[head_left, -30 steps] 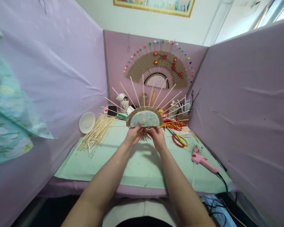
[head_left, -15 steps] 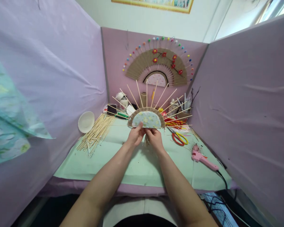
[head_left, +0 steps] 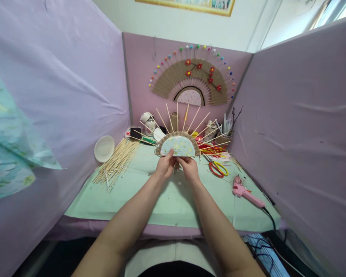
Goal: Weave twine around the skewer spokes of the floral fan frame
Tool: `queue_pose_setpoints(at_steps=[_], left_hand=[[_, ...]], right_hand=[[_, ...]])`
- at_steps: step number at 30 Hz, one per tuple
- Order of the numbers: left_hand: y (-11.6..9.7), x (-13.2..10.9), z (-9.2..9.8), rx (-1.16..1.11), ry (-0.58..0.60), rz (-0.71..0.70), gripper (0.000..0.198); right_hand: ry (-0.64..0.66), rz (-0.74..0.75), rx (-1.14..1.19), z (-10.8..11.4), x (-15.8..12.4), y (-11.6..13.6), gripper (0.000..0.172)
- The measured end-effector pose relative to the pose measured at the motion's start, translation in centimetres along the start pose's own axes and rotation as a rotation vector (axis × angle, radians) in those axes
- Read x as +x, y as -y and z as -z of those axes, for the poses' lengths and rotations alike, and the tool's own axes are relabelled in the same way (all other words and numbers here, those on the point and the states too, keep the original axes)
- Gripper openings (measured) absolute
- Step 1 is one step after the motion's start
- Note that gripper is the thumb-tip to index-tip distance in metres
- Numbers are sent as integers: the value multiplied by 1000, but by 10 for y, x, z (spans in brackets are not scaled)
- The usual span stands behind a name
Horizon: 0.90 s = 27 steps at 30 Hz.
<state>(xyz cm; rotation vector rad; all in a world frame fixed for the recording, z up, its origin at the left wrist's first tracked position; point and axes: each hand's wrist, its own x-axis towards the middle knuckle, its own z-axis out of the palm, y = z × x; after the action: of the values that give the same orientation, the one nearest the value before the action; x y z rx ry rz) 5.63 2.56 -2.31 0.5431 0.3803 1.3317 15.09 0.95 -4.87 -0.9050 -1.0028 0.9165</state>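
Note:
A half-round fan base (head_left: 180,146) faces me, covered in pale blue floral cloth with a braided brown rim (head_left: 181,134). Thin wooden sticks (head_left: 198,116) spread from its curved edge like rays. My left hand (head_left: 165,164) grips the straight lower edge, its thumb on the cloth front. Close beside it, my right hand (head_left: 189,167) is closed at the same edge, thumb and fingers pinched under the middle. Brown fibre strands (head_left: 177,167) hang between the two hands. The fingers behind the base are hidden.
Loose sticks (head_left: 115,163) and a white scalloped dish (head_left: 104,149) lie at left. Scissors (head_left: 218,169) and a pink glue gun (head_left: 246,193) with a cord rest at right. Jars, a brown roll (head_left: 174,122) and red strips stand behind. A finished fan (head_left: 194,79) hangs on the back panel.
The fan base has tilted, so its upper sticks now reach less high in view. Both hands keep their hold at the lower edge, nearly in the same place.

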Motion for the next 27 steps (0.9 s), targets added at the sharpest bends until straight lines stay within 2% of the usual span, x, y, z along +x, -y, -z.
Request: queue_pose_setpoints(at_steps=[5,11,14,18,21,27], left_hand=[[4,-1,-2,-43,-56,-45,27],[5,-4,-5,-57,-20,-67,23],[3,-3,-5,-69,-27,-40,20],[-4,1,-5,-86,-116,-21,12],[-5,2,-5,-92,-155,-26,12],[4,0,-3,-70,-98,-9,16]], right_hand=[[-50,76,-113,-1,-2,-4,23],[-102,124,-176,-4,-5,-5,26],[-56,118,-158,-4,-5,-4,28],[35,132,-193,-5,-7,-1,31],[81,121,-209,-6,-7,0,27],[-14,123,-271,-5,-10,3,22]])
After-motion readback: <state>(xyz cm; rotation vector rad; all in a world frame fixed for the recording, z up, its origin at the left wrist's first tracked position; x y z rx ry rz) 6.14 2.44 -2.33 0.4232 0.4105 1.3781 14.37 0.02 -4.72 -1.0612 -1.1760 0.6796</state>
